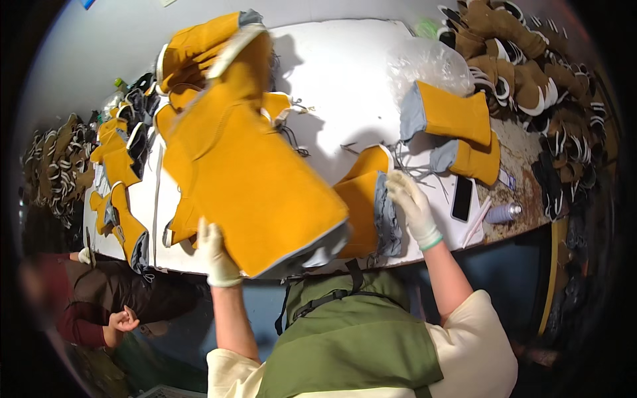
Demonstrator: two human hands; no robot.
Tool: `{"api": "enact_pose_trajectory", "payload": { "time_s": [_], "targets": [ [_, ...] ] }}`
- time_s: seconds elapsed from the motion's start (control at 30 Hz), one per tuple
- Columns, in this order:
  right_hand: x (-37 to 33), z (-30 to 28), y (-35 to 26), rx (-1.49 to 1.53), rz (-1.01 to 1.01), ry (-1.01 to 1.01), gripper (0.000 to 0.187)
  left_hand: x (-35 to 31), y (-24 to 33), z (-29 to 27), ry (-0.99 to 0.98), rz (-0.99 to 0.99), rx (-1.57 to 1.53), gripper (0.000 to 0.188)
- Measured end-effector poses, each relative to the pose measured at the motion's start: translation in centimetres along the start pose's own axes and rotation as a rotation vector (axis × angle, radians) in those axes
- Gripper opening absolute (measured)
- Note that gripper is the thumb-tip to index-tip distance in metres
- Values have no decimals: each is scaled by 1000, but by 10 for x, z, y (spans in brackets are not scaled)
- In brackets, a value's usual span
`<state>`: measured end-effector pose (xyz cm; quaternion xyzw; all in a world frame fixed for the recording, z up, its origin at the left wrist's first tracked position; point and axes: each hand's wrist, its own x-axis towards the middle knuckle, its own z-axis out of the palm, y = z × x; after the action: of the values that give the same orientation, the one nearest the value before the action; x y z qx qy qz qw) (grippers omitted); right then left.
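Note:
My left hand (219,257), in a white glove, holds the lower edge of a large yellow suede boot upper (259,179). The piece is lifted, tilted toward the far left and slightly blurred, with a pale strip round its far end and grey lining at its near opening. Partly behind it, another yellow boot upper (358,199) lies at the table's near edge, its grey lining (387,222) facing right. Beside that lining is my right hand (413,207), also gloved, fingers stretched out; whether they touch the lining is unclear.
On the white table (345,60) lie stacked yellow uppers (451,113) at right, a phone (462,198), a small bottle (503,213) and clear plastic (434,66). Brown uppers (531,79) are heaped far right. A co-worker in a dark red top (79,325) is at left.

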<state>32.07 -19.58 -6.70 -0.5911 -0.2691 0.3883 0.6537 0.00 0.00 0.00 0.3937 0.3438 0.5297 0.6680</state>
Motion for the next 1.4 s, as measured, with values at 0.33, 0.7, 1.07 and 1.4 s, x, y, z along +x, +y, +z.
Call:
{"api": "enact_pose_trajectory", "payload": {
  "time_s": [0.33,0.7,1.07,1.4],
  "targets": [
    [-14,23,-18,117,-38,-215,79,-5,-24,41,-143,-126,57,52],
    [29,36,-57,265,-85,-85,83,-7,-12,54,-350,-248,134,55],
    [29,69,-49,346,-80,-117,42,25,5,39,-652,-377,392,64],
    [27,65,-34,468,-103,-297,43,6,55,94,-599,-46,403,54]
  ]
}}
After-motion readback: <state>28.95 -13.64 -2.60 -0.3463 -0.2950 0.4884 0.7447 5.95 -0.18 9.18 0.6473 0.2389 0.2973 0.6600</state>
